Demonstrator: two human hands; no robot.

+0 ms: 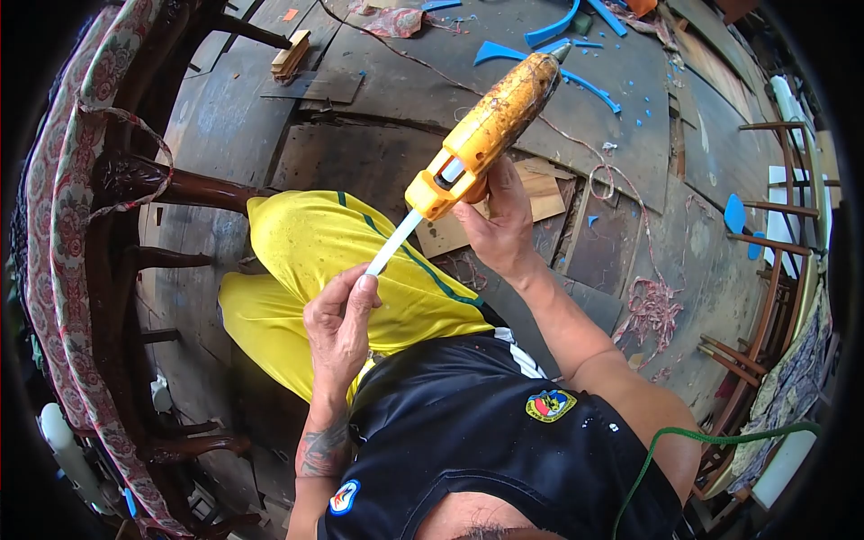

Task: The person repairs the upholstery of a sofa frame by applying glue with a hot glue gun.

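Observation:
A yellow glue gun [481, 135], stained dark along its body, is held up in front of me with its metal nozzle toward the top. My right hand [499, 220] is wrapped round its handle, which is mostly hidden. A white glue stick [396, 241] sticks out of the gun's rear end. My left hand [340, 324] pinches the lower end of that stick between thumb and fingers.
Wooden chair legs [193, 187] and patterned fabric [67, 225] stand at the left. Blue foam scraps [589, 88] lie on the board floor [387, 90]. Tangled string [650, 310] is at the right, near wooden chairs [783, 225]. A green cord [720, 438] crosses the lower right.

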